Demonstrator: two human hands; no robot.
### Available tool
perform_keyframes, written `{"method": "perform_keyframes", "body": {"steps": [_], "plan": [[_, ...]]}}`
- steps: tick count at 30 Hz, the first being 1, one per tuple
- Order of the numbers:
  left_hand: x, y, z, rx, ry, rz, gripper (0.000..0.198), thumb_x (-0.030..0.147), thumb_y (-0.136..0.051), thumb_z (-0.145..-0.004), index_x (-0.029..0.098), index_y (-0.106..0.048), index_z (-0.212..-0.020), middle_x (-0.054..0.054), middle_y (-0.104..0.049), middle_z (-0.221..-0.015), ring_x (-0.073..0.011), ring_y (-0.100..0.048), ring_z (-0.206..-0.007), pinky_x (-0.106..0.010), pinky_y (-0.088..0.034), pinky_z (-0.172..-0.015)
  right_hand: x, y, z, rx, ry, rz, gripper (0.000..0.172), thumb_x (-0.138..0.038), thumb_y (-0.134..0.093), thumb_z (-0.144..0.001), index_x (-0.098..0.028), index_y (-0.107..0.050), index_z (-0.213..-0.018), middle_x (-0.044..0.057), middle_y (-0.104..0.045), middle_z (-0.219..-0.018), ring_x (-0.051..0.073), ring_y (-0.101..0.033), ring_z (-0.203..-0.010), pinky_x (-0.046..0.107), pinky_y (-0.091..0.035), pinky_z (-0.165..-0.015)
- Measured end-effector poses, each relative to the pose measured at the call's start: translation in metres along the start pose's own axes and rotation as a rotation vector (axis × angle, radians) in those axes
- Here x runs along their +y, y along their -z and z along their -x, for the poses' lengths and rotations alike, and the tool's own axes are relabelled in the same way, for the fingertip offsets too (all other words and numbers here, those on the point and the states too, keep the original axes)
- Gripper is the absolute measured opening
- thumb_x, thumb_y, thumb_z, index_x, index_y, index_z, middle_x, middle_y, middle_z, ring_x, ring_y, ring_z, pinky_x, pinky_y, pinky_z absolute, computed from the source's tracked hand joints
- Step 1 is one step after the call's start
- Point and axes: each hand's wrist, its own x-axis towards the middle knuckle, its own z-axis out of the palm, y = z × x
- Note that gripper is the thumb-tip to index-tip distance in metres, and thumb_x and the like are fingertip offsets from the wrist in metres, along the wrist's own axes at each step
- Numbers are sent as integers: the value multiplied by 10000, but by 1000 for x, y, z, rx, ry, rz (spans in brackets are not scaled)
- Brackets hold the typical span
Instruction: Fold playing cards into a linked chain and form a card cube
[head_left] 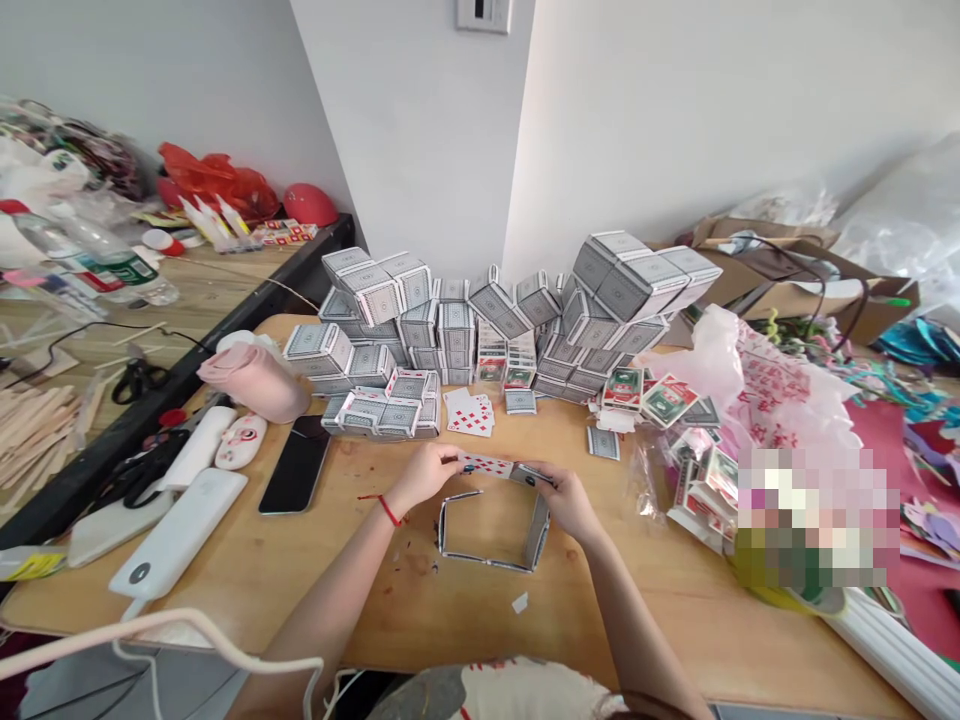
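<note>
My left hand (430, 476), with a red string at its wrist, pinches the left end of a strip of playing cards (487, 465) showing red pips. At the strip's other end, my right hand (566, 500) is closed on a darker, grey-backed part. Just below the strip, a frame of folded cards (487, 562) stands on the table with a gap at its top side. Loose cards with red diamonds (471, 412) lie beyond my hands, in front of stacked blocks of folded cards (455, 335).
A black phone (295, 466), a white power bank (178, 535) and a pink roll (259, 378) lie to the left. Card boxes (667, 398) and a plastic bag (772, 375) are at the right. A paper scrap (520, 602) lies near the front of the wooden table (637, 620).
</note>
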Motion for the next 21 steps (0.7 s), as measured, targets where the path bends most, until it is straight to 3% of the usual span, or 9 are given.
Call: {"method": "perform_keyframes", "body": {"steps": [9,16,21], "plan": [[7,-2,-2,-20,110,-33,220,273,-524,-737,145,-604,-577,20,-549,-524,-113,-459,-510,-214,-310,-501,0,-2,0,10,9,-46,335,-139,-474,-711,-231,-667,-968,27,-668,-1030,220,-581,-1004,411,-395,-931],[8,-16,-5,-89,125,-53,209,241,-504,-753,124,-643,-649,-11,-628,-606,-127,-527,-566,-215,-361,-548,0,-2,0,22,9,-78,293,-204,-500,-736,-216,-663,-980,29,-667,-1037,221,-589,-997,387,-417,-913],[4,-15,-6,-122,58,-177,220,247,-485,-787,148,-682,-783,-26,-684,-737,-144,-579,-651,-221,-391,-608,1,-1,0,30,8,-75,293,-190,-497,-734,-225,-669,-968,24,-670,-1029,220,-589,-1000,391,-410,-928]]}}
